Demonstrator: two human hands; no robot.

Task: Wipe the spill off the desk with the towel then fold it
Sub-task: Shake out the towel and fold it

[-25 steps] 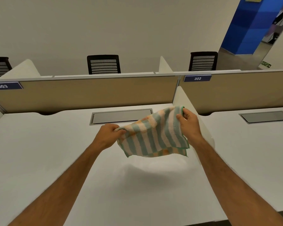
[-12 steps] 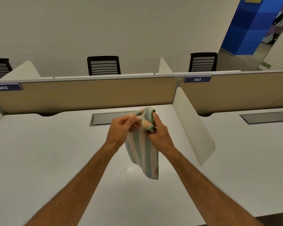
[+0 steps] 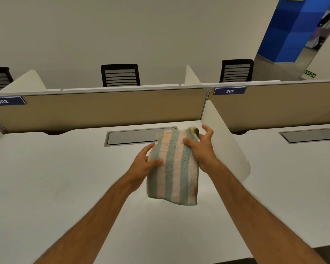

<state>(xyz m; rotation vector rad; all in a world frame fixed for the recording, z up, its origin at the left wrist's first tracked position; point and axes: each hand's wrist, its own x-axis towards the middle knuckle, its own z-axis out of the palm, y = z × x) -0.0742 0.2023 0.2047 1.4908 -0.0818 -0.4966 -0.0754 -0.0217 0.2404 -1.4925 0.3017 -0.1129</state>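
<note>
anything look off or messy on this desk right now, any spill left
Nothing stands out. The white desk shows no visible spill. The striped towel hangs folded between the left hand and right hand, with only a small dark smudge near its lower right edge.

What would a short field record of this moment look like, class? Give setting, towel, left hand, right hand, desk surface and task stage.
setting: white desk in a row of partitioned workstations, numbered 303 and 302
towel: striped towel, folded into a narrow panel, held above the desk, lower edge hanging free
left hand: left hand gripping the towel's left edge
right hand: right hand holding the top right, fingers partly spread
desk surface: no spill visible
task stage: folding under way, towel not yet set down
</note>
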